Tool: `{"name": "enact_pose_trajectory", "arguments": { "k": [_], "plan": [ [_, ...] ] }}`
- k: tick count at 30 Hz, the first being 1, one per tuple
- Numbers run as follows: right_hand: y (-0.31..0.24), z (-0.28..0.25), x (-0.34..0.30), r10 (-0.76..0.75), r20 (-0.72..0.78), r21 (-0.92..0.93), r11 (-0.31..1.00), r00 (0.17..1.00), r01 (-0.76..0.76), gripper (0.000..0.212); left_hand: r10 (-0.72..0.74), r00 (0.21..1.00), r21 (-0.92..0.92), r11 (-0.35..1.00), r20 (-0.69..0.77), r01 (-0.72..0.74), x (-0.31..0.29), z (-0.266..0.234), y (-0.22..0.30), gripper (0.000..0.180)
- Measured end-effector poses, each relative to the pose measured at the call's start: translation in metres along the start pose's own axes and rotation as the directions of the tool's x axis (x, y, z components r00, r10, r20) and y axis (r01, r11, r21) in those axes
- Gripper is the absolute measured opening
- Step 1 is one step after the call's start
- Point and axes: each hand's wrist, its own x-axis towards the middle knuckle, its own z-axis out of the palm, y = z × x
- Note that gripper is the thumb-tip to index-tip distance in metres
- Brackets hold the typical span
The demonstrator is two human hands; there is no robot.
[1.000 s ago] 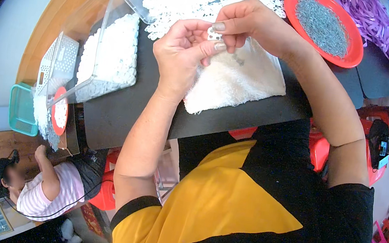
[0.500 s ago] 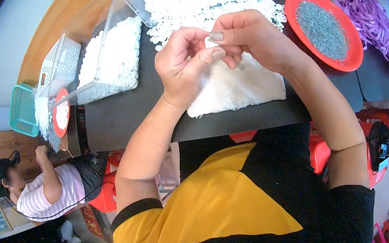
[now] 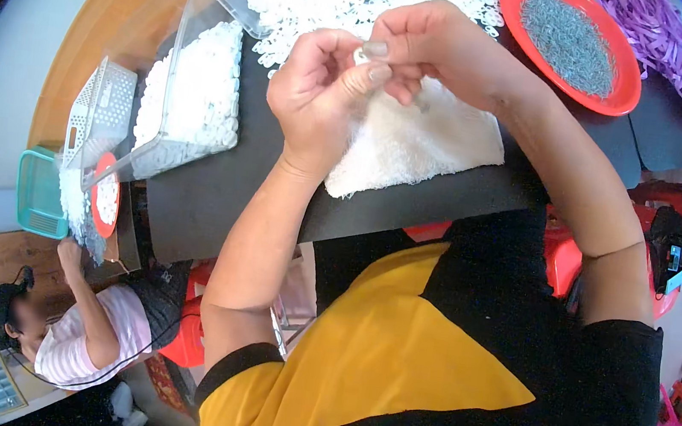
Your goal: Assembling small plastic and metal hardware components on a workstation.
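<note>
Gently hold the white piece, too blurred for sure shape, in pinching grip of left hand and right hand, above the surface; press evenly, without twisting.

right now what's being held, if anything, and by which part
A small white plastic-looking piece, pinched by the left hand and right hand; which part cannot be told.

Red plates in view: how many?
2: upper-right red plate, holding thin metal pieces; far-left red plate, holding small white pieces. Others may be hidden.
</note>
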Motion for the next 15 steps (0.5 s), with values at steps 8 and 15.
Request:
{"name": "enact_pose_trajectory", "arguments": {
  "k": [8,15],
  "plan": [
    [-0.004,-0.029,0.010,-0.057,-0.324,-0.411,0.908,0.944,-0.086,0.014,0.298,0.903,0.608,0.793,-0.311,-0.052,0.038,-0.055,0.117,0.014],
    [-0.002,-0.026,0.013,-0.290,-0.278,-0.670,0.742,0.916,0.032,0.014,0.183,0.980,0.930,0.368,-0.081,0.009,0.040,-0.096,0.100,0.018]
  ]
}}
